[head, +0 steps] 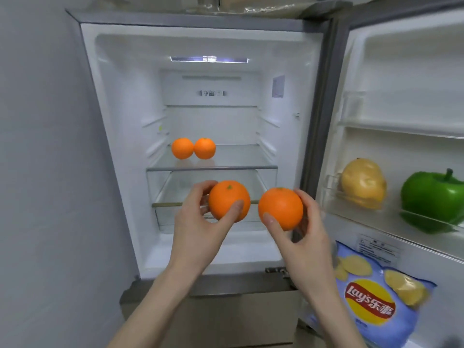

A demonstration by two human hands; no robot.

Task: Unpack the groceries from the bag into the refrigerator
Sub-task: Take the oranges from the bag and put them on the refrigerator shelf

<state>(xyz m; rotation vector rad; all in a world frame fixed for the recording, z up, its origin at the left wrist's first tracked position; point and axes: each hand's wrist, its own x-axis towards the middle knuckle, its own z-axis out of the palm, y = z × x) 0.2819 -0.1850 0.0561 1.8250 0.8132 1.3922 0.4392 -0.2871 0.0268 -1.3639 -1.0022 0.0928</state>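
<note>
The refrigerator (118, 126) stands open in front of me. Two oranges, one (182, 148) beside the other (205, 148), rest side by side on the left of its glass shelf (241, 156). My left hand (198, 227) grips a third orange (227, 198) just before the lower shelf. My right hand (305, 237) grips a fourth orange (282, 207) to its right. Both held oranges hover in front of the open compartment. The grocery bag is out of view.
The open door (401, 71) swings out on the right. Its rack (391, 222) carries a yellow potato-like item (362, 183) and a green pepper (431, 199). A blue Lay's chip bag (371, 297) sits lower in the door. A grey wall (37, 172) flanks the left.
</note>
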